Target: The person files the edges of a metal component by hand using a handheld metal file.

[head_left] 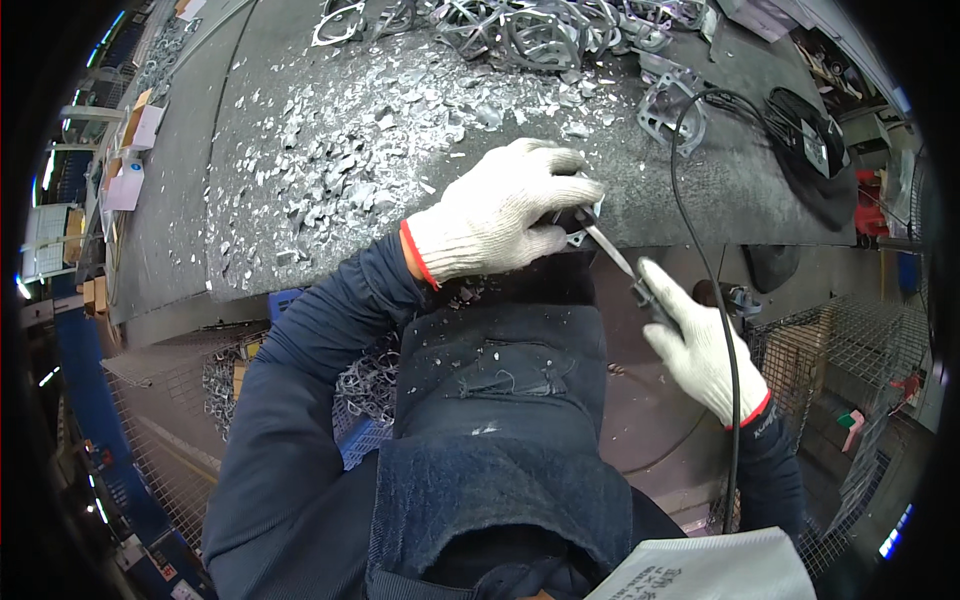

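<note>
My left hand, in a white knit glove with a red cuff, is closed around a small metal casting at the table's near edge. Its fingers hide most of the casting. A narrow, file-like metal tool slants from the casting down to my right hand, which wears a matching glove. The right fingers wrap around the tool's dark handle, and its far tip meets the casting.
Metal flakes cover much of the dark table. Frame-shaped castings are piled at the back, with one casting apart at right. A black cable loops past my right arm. Wire cages and a blue crate stand below.
</note>
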